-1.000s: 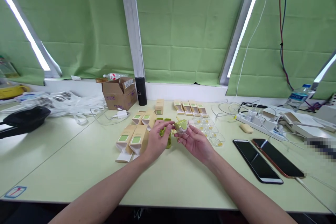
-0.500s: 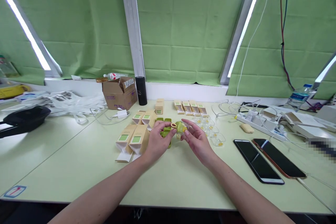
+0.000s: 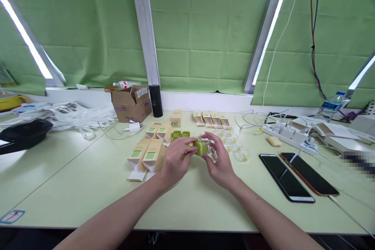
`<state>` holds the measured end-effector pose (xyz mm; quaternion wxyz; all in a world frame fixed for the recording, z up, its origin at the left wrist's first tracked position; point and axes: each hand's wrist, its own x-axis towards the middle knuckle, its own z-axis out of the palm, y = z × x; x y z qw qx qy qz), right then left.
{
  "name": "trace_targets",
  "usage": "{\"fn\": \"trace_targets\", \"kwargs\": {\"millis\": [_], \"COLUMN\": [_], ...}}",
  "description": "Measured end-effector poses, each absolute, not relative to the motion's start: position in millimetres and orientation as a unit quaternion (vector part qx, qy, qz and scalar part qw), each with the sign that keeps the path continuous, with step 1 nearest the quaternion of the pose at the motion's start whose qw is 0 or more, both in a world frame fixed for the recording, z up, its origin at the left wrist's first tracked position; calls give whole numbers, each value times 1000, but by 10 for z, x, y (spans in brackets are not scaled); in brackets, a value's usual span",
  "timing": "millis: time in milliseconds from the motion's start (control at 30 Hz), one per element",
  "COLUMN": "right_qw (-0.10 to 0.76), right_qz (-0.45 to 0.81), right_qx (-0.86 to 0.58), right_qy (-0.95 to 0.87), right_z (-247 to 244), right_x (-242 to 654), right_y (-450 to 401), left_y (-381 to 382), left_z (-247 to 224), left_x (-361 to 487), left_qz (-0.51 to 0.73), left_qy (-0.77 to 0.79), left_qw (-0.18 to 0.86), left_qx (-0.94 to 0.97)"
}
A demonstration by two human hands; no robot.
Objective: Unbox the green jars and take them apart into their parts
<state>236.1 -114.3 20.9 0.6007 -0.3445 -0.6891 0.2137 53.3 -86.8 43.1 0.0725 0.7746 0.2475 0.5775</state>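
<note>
A small rounded green case (image 3: 200,148) is held above the table between my two hands. My left hand (image 3: 176,161) is closed, thumb and fingers pinching the left side of the case. The fingers of my right hand (image 3: 219,164) curl round its right end, where a clear plastic part shows; how far that part covers the case is hidden by the fingers. Several green square pieces (image 3: 177,134) sit behind my left hand, partly covered. Right of my right hand lie several clear plastic shells (image 3: 241,156) with yellow spots.
Beige cartons with open flaps (image 3: 154,156) stand left of my hands, and more cartons (image 3: 206,118) line the back. Two phones (image 3: 285,177), a power strip (image 3: 288,140) and cables lie right. A cardboard box (image 3: 131,105) and black cylinder (image 3: 156,100) stand at the back left.
The case has turned in my fingers: its yellow loop and the yellow spot on the clear part no longer show. My right fingers have spread further round its right end.
</note>
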Motion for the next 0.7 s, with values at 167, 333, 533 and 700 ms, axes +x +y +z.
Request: {"fn": "trace_targets", "kwargs": {"millis": [167, 333, 533, 700], "right_qw": [582, 581, 602, 626], "right_qz": [81, 71, 131, 189], "right_qx": [-315, -314, -357, -375], "right_qy": [-745, -747, -702, -657], "right_z": [155, 157, 175, 224], "right_x": [2399, 2424, 2435, 2421], "right_y": [-1110, -1094, -1077, -1086], "left_y": [-884, -887, -884, -777], "left_z": [434, 419, 366, 361], "left_x": [498, 478, 518, 541], "left_qz": [546, 546, 601, 659], "left_qy": [220, 223, 255, 301], "left_qw": [21, 19, 120, 293], "left_qx": [808, 807, 747, 624]}}
